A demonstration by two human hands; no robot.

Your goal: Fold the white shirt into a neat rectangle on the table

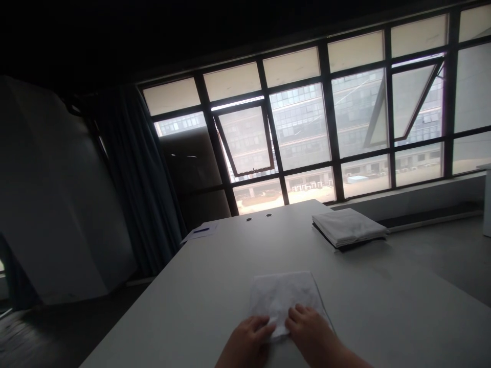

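A folded white cloth (284, 289) lies on the white table in front of me. My left hand (249, 337) is at its near left corner, fingers curled over the near edge. My right hand (310, 329) is at the near right part, fingers bent and closed on the fabric. Between the hands a bit of the cloth's near edge shows, slightly raised. The undersides of both hands are hidden, so the exact grip of the fingertips does not show.
A stack of folded white cloth (349, 227) with a dark layer beneath sits at the table's right edge. Paper with a dark pen (201, 230) lies far left. Two round grommets (259, 217) are set in the white table (184, 286). Windows and a blue curtain (134, 179) stand beyond.
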